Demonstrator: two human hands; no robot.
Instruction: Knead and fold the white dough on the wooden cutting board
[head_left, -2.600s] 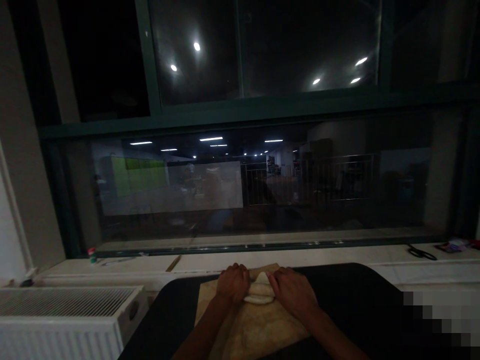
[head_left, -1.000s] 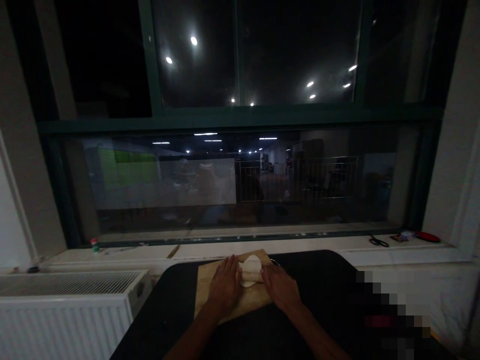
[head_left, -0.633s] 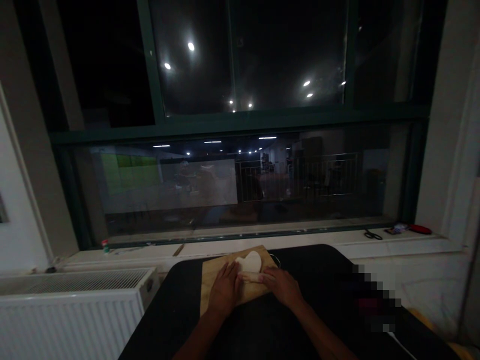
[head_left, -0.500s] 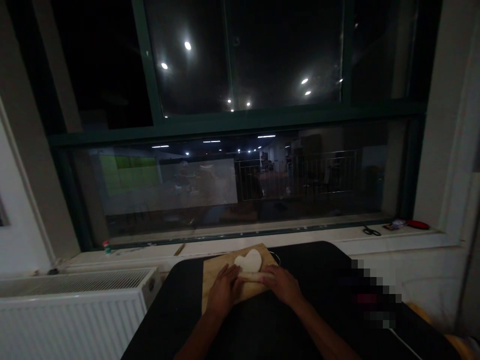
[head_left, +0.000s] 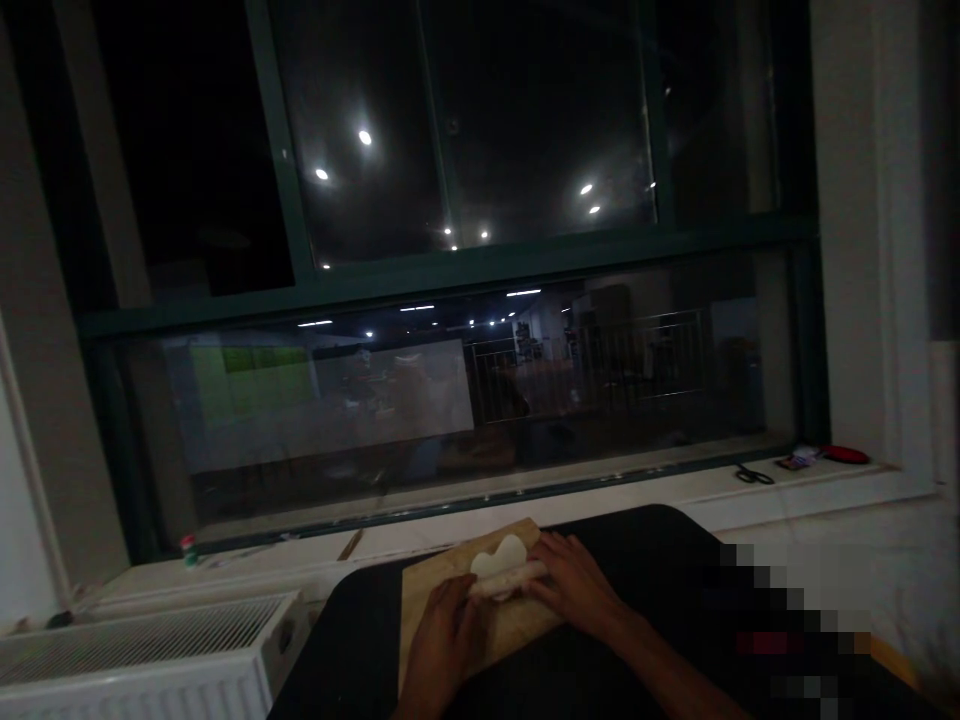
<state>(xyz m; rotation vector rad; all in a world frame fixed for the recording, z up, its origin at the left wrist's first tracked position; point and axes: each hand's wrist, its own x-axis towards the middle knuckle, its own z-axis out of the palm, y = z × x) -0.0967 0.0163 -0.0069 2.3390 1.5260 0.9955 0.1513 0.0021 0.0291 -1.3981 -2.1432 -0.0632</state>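
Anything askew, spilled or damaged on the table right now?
The wooden board sits askew on the black table, its far edge slanting against the table's. The pale, dough-like piece on it has a notched, two-lobed far edge. I see no spill or damage, though it's dim.

We are looking through a single head-worn camera, which is facing forward and down across the black desk toward a window filling most of the upper frame. We are viewing the desk from close by, its surface running off the bottom edge. The view is leaning, so the sill is sloping up rightward. Both hands are appearing small, at bottom centre.
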